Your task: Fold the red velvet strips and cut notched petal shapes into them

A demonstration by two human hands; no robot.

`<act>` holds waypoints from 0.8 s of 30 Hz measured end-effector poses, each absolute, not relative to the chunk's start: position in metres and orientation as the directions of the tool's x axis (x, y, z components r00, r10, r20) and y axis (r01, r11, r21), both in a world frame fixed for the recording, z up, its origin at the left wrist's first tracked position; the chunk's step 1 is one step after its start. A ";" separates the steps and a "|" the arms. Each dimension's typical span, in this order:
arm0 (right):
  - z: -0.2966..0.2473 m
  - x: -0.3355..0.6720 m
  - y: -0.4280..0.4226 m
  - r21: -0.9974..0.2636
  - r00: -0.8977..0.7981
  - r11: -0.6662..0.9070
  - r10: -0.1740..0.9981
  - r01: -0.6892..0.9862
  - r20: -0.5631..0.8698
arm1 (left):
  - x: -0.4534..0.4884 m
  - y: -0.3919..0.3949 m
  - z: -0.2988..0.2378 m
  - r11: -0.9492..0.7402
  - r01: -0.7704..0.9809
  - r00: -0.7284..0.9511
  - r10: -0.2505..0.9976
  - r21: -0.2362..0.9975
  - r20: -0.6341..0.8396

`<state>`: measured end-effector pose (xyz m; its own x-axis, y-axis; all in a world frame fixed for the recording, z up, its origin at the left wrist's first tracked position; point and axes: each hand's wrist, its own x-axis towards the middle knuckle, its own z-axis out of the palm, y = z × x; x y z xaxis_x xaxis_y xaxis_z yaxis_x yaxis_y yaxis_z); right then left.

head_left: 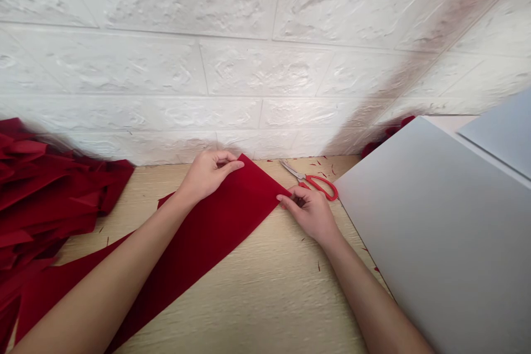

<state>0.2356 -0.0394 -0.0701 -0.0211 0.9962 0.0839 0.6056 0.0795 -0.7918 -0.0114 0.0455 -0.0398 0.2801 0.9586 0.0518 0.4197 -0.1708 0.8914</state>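
A long strip of red fabric (215, 221) stretches across the table from the lower left, its end edge held up between my hands. My left hand (209, 173) pinches the upper corner between thumb and fingers. At the other corner, my right hand (311, 210) grips the edge in a similar pinch. Just behind my right hand lies a pair of scissors (321, 185) with red handles, blades pointing up and left. My left forearm hides part of the fabric.
A heap of red fabric pieces (53, 188) fills the left side. Beside my right arm stands a large grey-white box-like object (448, 221), with more red material (388, 135) behind it. Red scraps dot the wooden table (265, 298). A white brick-patterned wall (232, 66) closes off the back.
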 end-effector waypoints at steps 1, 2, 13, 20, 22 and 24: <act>-0.070 0.236 -0.040 -0.791 -0.022 0.077 0.997 0.607 0.080 | -0.012 0.045 -0.039 -0.176 0.425 0.283 0.958 0.888 0.054; -0.070 0.235 -0.040 -0.791 -0.023 0.074 0.997 0.607 0.076 | -0.012 0.045 -0.039 -0.184 0.431 0.286 0.956 0.884 0.060; -0.067 0.235 -0.040 -0.806 -0.034 0.081 0.997 0.587 0.075 | -0.013 0.044 -0.032 -0.259 0.453 0.315 0.942 0.853 0.118; -0.066 0.238 -0.040 -0.859 -0.013 0.047 0.999 0.510 0.046 | -0.014 0.043 -0.034 -0.267 0.456 0.326 0.938 0.849 0.119; -0.066 0.238 -0.039 -0.859 -0.006 0.039 0.999 0.511 0.042 | -0.015 0.044 -0.034 -0.287 0.453 0.331 0.933 0.844 0.140; -0.066 0.237 -0.039 -0.862 -0.002 0.033 0.999 0.506 0.038 | -0.015 0.045 -0.033 -0.309 0.452 0.337 0.928 0.837 0.161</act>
<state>0.2371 -0.0390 -0.0658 -0.0018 0.9993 0.0377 0.5056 0.0334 -0.8621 -0.0147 0.0453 -0.0335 0.3368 0.9277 0.1612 0.4520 -0.3094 0.8367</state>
